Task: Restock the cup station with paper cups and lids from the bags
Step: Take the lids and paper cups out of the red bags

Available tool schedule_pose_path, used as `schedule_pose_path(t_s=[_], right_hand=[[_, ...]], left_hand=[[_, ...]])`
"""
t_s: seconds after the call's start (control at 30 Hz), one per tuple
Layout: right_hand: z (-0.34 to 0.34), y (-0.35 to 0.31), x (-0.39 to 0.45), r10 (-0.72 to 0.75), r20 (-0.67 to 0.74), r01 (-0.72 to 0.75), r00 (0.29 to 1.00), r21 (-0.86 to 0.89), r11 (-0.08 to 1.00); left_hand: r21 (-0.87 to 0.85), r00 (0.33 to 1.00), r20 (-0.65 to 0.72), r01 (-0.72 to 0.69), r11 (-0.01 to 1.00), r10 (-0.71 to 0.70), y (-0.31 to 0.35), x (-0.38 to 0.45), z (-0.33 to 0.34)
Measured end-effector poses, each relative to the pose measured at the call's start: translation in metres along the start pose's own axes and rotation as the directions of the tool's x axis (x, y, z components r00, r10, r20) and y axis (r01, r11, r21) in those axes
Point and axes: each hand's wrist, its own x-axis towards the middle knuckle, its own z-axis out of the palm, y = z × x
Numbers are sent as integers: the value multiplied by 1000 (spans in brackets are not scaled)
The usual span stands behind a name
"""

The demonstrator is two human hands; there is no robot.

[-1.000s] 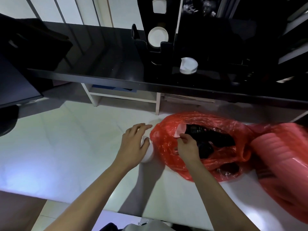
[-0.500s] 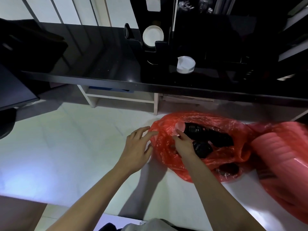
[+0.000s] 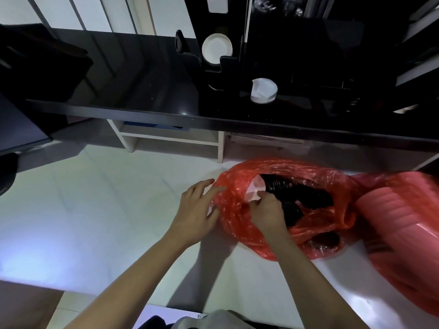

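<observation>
Red bag [image 3: 280, 210] lies open on the white surface [image 3: 95, 210], mouth facing the camera; everything below is placed relative to it.

Inside the bag: stacks of black lids [image 3: 299, 193] on their sides, running toward the bag's far right. A white cup [image 3: 255, 189] shows at the bag's mouth, just left of the lids.

Right hand [image 3: 268, 212] is in the bag's mouth, fingers curled, fingertips pinching the white cup's lower edge. Back of the hand hides the grip itself, so prob. a pinch, not 100% sure.

Left hand [image 3: 197, 210] is just outside the bag's left edge, fingers spread and straight, fingertips touching the red plastic; something white [image 3: 211, 208] peeks out under the palm, next to the bag, can't tell what it is.

Right of the bag, touching it: second bag [image 3: 401, 233], pink-red, blurred, w/ ridged stacked shapes showing through.

Beyond the bag, higher up: black glossy counter [image 3: 142, 91] w/ a black cup station [image 3: 221, 67]. A round white cup bottom [image 3: 216, 48] sits in one of its openings, and a short white stack [image 3: 263, 90] stands to the right of that, nearer the bag. Under the counter, behind the bag: white shelf frame [image 3: 166, 138].
</observation>
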Motion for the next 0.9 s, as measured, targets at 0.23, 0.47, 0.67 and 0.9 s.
schedule_pose_path(t_s=[0.23,0.47,0.67,0.9], right_hand=[[-9,9,-7,-128,5,116,992,-454,883],[-8,23,-9,-289,-41,209,956,-594,777],[3,28,-7,-500,-44,393,865,-559,730],[18,40,1,-495,12,396,869,-617,680]], left_hand=[[-10,999,-15,-40,999,40,7,1,3],[66,988,-54,-143,988,147,13,2,1],[96,988,-33,-144,985,148,15,-2,1],[97,985,-38,-166,981,170,16,-8,1]])
